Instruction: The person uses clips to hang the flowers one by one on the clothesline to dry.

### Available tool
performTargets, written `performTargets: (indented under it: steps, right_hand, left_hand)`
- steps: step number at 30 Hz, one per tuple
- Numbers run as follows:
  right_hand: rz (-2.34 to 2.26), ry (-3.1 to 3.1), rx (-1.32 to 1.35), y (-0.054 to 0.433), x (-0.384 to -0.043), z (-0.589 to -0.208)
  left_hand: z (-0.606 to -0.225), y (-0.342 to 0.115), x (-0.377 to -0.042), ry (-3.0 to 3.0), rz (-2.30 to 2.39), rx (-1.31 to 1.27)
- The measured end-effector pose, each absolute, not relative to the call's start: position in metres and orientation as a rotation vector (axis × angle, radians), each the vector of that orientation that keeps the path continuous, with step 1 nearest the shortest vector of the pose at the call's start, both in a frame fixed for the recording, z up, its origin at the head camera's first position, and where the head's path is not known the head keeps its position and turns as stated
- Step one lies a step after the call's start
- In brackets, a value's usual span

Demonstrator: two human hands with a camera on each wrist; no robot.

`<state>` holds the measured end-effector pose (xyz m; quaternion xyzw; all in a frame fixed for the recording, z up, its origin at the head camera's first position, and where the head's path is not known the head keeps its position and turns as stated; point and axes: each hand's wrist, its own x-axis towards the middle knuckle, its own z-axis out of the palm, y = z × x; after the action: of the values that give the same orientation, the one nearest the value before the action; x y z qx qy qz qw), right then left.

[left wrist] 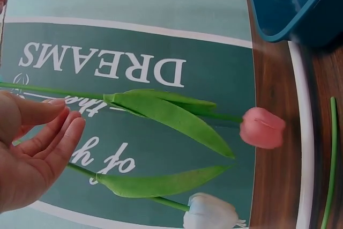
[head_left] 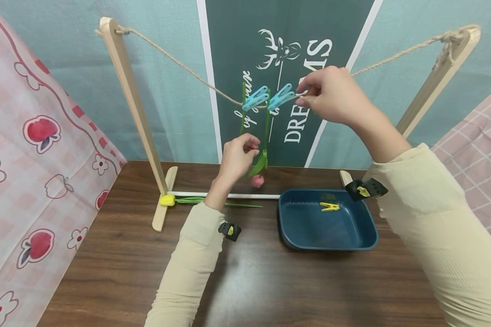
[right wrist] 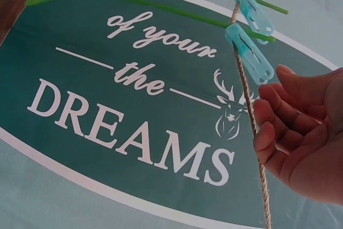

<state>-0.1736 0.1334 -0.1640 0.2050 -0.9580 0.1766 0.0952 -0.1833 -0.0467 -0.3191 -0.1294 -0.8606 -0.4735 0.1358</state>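
Note:
Two blue clothespins (head_left: 255, 98) (head_left: 281, 96) clip two artificial tulips by their stems to a sagging rope (head_left: 176, 61). Both flowers hang upside down: a pink tulip (left wrist: 262, 128) under the right clothespin and a white tulip (left wrist: 211, 213) under the left. My right hand (head_left: 331, 95) is at the rope just right of the clothespins, fingers loosely bent, thumb tip close to a clothespin's handle end in the right wrist view. Lower down, my left hand (head_left: 237, 159) is beside the hanging stems with relaxed fingers, holding nothing. It hides the white tulip in the head view.
Wooden posts (head_left: 135, 104) (head_left: 438, 77) carry the rope, joined low by a white bar (head_left: 245, 196). A yellow tulip (head_left: 167, 200) lies along the bar on the wooden table (head_left: 253, 281). At right, a blue basin (head_left: 329, 249) contains a yellow clothespin (head_left: 329, 207). Printed cloth hangs behind.

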Motion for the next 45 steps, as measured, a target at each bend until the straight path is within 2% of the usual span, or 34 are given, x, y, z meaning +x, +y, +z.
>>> performTargets:
  steps: [45]
  right_hand:
    - [0.571,-3.021,0.581,0.168,-0.175,-0.186]
  left_hand:
    - [-0.32,-0.056,-0.173,-2.538,-1.399,-0.346]
